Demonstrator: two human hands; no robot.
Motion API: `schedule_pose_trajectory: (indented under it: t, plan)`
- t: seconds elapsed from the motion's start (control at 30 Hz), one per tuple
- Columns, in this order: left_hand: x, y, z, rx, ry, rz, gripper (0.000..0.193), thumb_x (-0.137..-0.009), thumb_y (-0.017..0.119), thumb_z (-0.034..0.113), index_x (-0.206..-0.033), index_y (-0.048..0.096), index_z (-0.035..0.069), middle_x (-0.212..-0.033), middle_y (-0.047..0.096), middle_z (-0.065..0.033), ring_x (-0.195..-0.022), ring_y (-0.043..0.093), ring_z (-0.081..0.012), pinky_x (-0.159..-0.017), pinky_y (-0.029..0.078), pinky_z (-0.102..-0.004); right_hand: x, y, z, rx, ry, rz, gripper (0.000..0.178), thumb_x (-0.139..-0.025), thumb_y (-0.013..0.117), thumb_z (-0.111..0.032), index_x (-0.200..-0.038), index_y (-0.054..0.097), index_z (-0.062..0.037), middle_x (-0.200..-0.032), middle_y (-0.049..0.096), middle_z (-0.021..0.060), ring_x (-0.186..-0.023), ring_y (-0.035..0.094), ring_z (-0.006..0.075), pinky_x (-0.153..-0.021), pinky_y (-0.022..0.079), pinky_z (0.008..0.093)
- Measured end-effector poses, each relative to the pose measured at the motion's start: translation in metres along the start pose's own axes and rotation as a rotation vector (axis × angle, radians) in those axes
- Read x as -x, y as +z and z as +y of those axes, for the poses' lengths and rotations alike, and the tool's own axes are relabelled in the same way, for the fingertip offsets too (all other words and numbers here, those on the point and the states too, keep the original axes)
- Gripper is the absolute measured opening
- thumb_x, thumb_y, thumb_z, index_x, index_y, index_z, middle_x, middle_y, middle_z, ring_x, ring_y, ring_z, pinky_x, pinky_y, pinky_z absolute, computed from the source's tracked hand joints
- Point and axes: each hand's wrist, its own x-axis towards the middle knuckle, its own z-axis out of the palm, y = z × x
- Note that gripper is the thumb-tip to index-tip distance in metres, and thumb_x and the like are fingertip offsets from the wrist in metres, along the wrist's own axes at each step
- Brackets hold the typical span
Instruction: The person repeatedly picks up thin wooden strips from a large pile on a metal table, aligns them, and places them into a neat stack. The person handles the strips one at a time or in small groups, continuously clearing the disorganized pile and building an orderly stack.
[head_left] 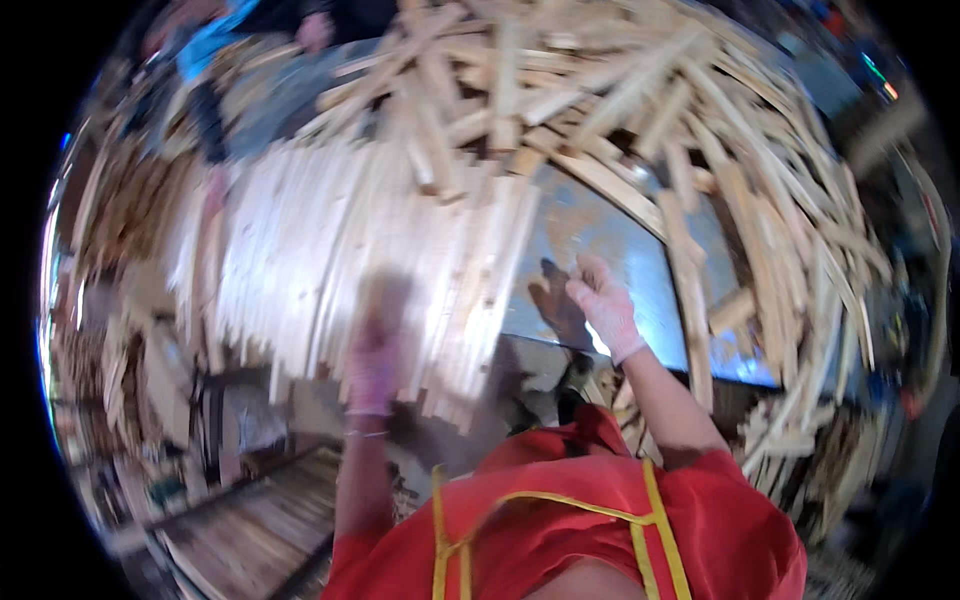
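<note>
My left hand (375, 365), in a pale pinkish glove, is over the near part of a row of light wooden strips (290, 240) laid side by side. Motion smears its fingers, so I cannot make out whether they hold anything. To the right, my right hand (605, 310), gloved too, is above the bare metal tabletop (640, 275). Its fingers look loosely apart with nothing visible in them, and a dark shadow falls beside it. The right edge of the strip row lies between my two hands.
A jumbled pile of wooden sticks (600, 90) covers the table's far side and continues down its right. Another person's hand (316, 32) shows at the far left. Stacked darker strips (135, 200) stand left; a slatted wooden surface (260, 530) is at lower left.
</note>
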Motion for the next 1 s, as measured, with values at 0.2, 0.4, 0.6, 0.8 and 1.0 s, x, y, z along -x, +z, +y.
schedule_pose_trajectory:
  t: [0.2,0.4,0.6,0.8,1.0]
  plan:
    - [-0.005,-0.044,0.078,-1.858,0.515,0.382,0.044,-0.099,0.074,0.016,-0.14,0.062,0.003,-0.121,0.072,-0.0107,-0.105,0.071,-0.022,-0.083,0.063,-0.0402,0.024,-0.149,0.013,1.215,0.138,0.666,0.062,-0.085,0.081,-0.037,-0.137,0.066,-0.0052,-0.135,0.066,0.0253,-0.128,0.062,0.0401,-0.113,0.049,0.0476]
    - [0.016,0.047,0.017,-1.516,0.782,-0.077,0.062,-0.09,0.079,0.016,-0.147,0.06,0.002,-0.134,0.067,-0.0204,-0.124,0.068,-0.0373,-0.103,0.057,-0.0455,0.054,-0.098,0.032,0.516,0.18,0.459,0.073,-0.076,0.085,-0.029,-0.137,0.058,0.0002,-0.112,0.074,0.0274,-0.103,0.074,0.0397,-0.095,0.059,0.0477]
    - [0.056,0.177,-0.05,-1.569,0.538,-0.399,0.083,-0.083,0.085,0.045,-0.15,0.055,0.007,-0.152,0.056,-0.0184,-0.148,0.047,-0.0379,-0.125,0.034,-0.0554,0.024,0.037,0.002,0.236,0.329,-0.157,0.074,-0.092,0.077,-0.041,-0.145,0.054,0.0049,-0.125,0.072,0.0313,-0.111,0.074,0.0405,-0.102,0.057,0.0479]
    - [0.028,0.166,-0.088,-1.809,0.615,-0.172,0.086,-0.088,0.081,0.04,-0.16,0.045,0.01,-0.162,0.047,-0.0138,-0.15,0.042,-0.0404,-0.125,0.031,-0.0608,-0.07,-0.002,-0.031,0.556,-0.07,-0.168,0.044,-0.096,0.062,-0.04,-0.109,0.069,0.0015,-0.108,0.073,0.0303,-0.101,0.072,0.0471,-0.092,0.057,0.0538]
    - [0.025,0.178,-0.086,-1.789,0.758,-0.2,0.074,-0.088,0.076,0.032,-0.155,0.05,0.015,-0.155,0.049,-0.0151,-0.146,0.044,-0.0398,-0.122,0.033,-0.0594,-0.135,-0.152,0.0,1.254,-0.178,0.192,0.056,-0.086,0.074,-0.029,-0.136,0.062,-0.0059,-0.121,0.072,0.0235,-0.114,0.069,0.0427,-0.101,0.056,0.0529]
